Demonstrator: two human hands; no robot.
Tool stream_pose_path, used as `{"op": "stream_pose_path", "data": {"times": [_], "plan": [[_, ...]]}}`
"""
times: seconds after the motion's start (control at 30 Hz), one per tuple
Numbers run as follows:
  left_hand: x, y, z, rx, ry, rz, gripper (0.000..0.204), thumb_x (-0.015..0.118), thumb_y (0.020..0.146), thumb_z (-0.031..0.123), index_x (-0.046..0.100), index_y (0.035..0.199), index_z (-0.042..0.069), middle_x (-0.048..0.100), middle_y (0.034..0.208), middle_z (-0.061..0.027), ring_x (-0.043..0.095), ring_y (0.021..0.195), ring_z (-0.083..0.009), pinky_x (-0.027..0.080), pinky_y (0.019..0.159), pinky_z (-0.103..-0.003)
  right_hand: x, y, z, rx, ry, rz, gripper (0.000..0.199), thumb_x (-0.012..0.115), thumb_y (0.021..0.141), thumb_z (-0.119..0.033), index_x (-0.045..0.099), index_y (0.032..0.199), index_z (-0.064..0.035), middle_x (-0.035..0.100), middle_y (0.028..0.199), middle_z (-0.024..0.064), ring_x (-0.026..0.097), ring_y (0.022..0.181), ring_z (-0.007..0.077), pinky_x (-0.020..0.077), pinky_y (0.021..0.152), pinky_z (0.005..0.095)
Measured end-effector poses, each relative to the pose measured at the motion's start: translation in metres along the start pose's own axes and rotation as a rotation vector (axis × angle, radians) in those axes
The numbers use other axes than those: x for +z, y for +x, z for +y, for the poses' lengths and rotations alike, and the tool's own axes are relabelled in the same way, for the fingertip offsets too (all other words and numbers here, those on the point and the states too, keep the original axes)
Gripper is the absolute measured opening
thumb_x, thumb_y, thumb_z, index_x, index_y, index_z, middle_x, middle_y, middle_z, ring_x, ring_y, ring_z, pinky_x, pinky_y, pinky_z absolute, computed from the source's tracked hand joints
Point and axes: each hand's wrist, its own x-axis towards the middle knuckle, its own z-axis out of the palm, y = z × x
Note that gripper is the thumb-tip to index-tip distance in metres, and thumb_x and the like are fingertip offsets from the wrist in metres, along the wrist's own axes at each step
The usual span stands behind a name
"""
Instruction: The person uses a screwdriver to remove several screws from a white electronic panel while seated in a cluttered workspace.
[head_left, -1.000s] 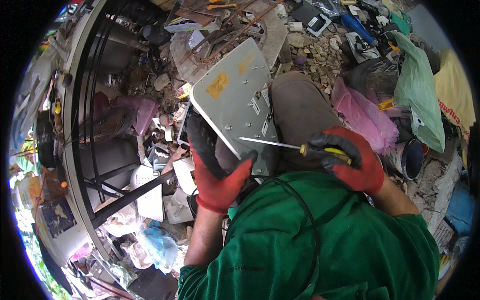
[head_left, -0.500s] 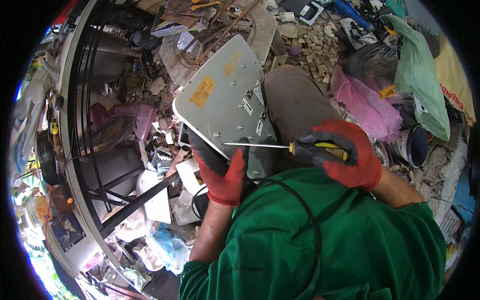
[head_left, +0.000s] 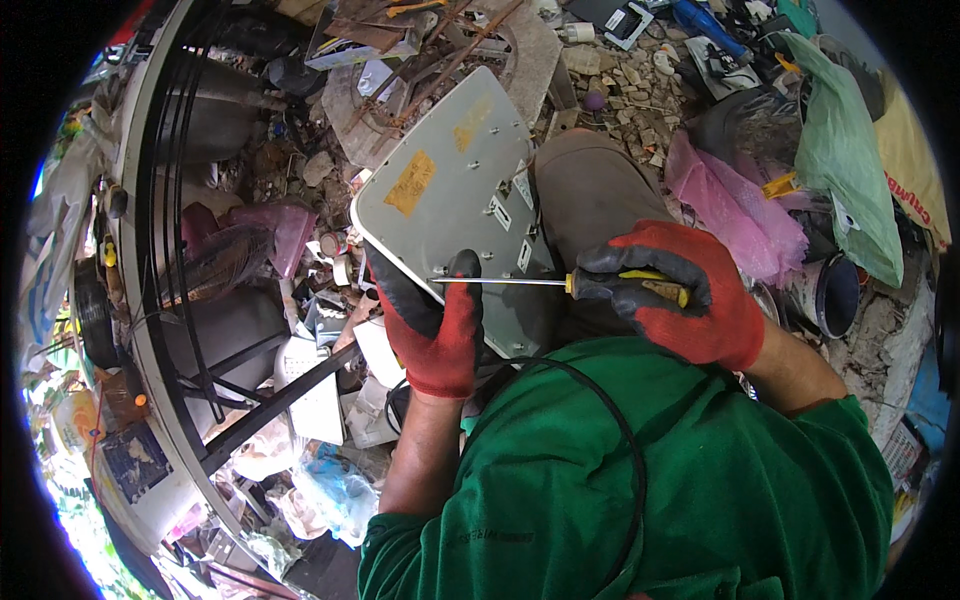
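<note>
A flat grey panel (head_left: 455, 200) with rounded corners, small metal studs and orange tape patches leans over my lap. At its lower left edge, my left hand (head_left: 432, 340), in a red and black glove, grips the panel with the thumb over the face and the fingers partly hidden behind. My right hand (head_left: 690, 290), gloved alike, is closed round the yellow and black handle of a screwdriver (head_left: 520, 282). Its long thin shaft points left across the panel, past my left thumb. The tip is by a stud near the edge; I cannot tell whether they touch.
A black metal frame (head_left: 280, 395) stands at the left. Mixed scrap and rubble surround me. Beyond the panel is a stone slab (head_left: 350, 120) with rusty bars. Pink bubble wrap (head_left: 735, 215) and a green bag (head_left: 850, 170) lie right. A black cable (head_left: 620, 430) crosses my shirt.
The screwdriver has moved left and slightly up, its tip now nearer the panel's edge. My left thumb has shifted up along the panel. The panel has moved slightly right.
</note>
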Motion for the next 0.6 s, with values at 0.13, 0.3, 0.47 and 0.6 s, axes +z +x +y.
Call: {"op": "stream_pose_path", "data": {"times": [0.13, 0.3, 0.47, 0.6], "plan": [[0.003, 0.001, 0.004, -0.020, -0.026, -0.020, 0.076, 0.062, 0.091, -0.010, 0.027, 0.157, 0.005, 0.046, 0.146, -0.0147, 0.051, 0.128, -0.0236, 0.043, 0.109, -0.041, -0.004, 0.001, -0.004, 0.129, 0.201, -0.025, 0.040, 0.068, 0.083, -0.003, 0.064, 0.123, 0.0004, 0.070, 0.111, 0.0120, 0.070, 0.096, 0.0185, 0.0537, 0.084, 0.0325], [0.007, -0.004, -0.014, 0.017, -0.137, 0.029, 0.076, 0.057, 0.096, -0.005, 0.018, 0.160, 0.008, 0.037, 0.153, -0.0154, 0.045, 0.135, -0.0245, 0.040, 0.113, -0.041, -0.009, 0.017, -0.013, 0.277, 0.250, -0.027, 0.030, 0.065, 0.091, -0.011, 0.067, 0.118, 0.0012, 0.072, 0.103, 0.0097, 0.068, 0.095, 0.0139, 0.0529, 0.084, 0.0276], [0.009, -0.011, -0.024, 0.056, -0.001, 0.081, 0.072, 0.054, 0.100, 0.001, 0.016, 0.160, 0.008, 0.036, 0.154, -0.0168, 0.043, 0.136, -0.0252, 0.037, 0.114, -0.039, -0.026, 0.041, -0.040, 0.763, 0.476, -0.033, 0.029, 0.062, 0.095, -0.022, 0.070, 0.114, -0.0020, 0.068, 0.084, 0.0041, 0.063, 0.076, 0.0103, 0.0507, 0.068, 0.0245], [0.004, -0.011, -0.025, 0.220, 0.303, 0.017, 0.070, 0.055, 0.101, 0.006, 0.017, 0.160, 0.005, 0.035, 0.154, -0.0168, 0.041, 0.136, -0.0249, 0.034, 0.113, -0.038, -0.040, 0.062, -0.060, 0.890, 0.485, -0.223, 0.030, 0.059, 0.097, -0.026, 0.070, 0.116, -0.0048, 0.062, 0.075, 0.0006, 0.056, 0.062, 0.0076, 0.0447, 0.054, 0.0241]]}}
